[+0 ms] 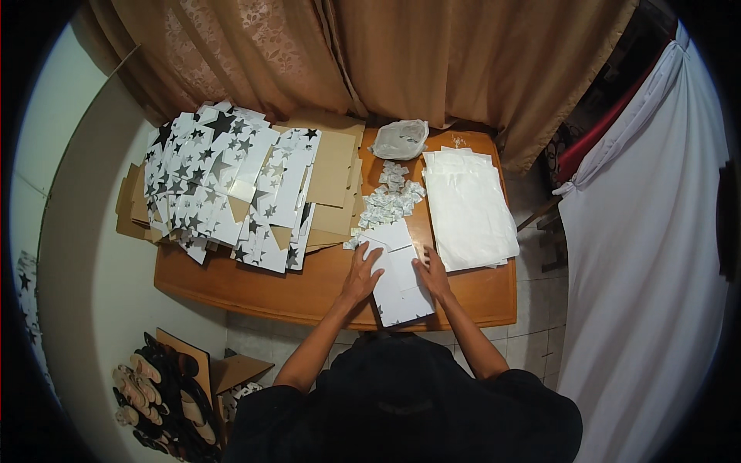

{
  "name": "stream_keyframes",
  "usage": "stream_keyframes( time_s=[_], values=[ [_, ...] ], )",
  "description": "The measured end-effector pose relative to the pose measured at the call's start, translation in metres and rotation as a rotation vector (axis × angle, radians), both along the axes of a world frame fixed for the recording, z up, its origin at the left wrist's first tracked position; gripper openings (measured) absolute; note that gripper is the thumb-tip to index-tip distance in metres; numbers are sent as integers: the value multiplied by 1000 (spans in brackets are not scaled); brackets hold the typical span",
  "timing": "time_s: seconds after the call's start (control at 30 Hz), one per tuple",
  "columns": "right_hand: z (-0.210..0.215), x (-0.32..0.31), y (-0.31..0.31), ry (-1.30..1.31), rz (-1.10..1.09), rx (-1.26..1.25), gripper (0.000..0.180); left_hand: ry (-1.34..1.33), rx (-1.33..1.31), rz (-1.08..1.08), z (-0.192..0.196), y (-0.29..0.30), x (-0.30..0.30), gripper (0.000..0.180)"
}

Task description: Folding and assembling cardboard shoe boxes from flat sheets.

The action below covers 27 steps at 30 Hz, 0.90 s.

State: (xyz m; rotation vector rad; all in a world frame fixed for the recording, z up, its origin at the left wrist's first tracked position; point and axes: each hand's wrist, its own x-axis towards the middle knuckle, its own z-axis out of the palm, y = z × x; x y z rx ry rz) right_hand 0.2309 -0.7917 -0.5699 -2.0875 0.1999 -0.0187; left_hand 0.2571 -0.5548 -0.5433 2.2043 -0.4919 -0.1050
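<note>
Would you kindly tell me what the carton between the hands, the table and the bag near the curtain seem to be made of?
White carton: probably smooth, thin cardboard, given its crisp folds and flat flaps.
Table: likely varnished wood, judging by its warm brown, shiny top.
Bag: apparently thin plastic, as it looks translucent and crinkled.

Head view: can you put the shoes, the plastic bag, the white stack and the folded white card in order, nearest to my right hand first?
From the right hand:
1. Folded white card: right beside it, on its left.
2. White stack: ahead, to the right.
3. Plastic bag: table's far side.
4. Shoes: lower left, off the table.
</note>
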Motion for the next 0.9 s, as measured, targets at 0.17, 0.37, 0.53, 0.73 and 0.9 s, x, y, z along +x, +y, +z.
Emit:
stream_keyframes(
  time_s=[0.17, 0.37, 0.53, 0.73, 0.9],
  values=[
    [-1, -34, -11, 371, -191, 9, 74, -76, 112, 78, -4, -2, 26, 55],
    [-1, -68, -24, 624, -272, 58, 81, 60, 342, 109, -7, -27, 75, 77],
    [1, -75, -11, 857, -224, 309, 88, 99, 283, -41, -48, -11, 102, 79],
    [-14, -79, -14, 657, -222, 28, 87, 146, 152, -32, -18, 1, 102, 75],
    [68, -73, -16, 520, -226, -56, 80, 46, 48, 34, 59, 13, 90, 78]
  ],
)
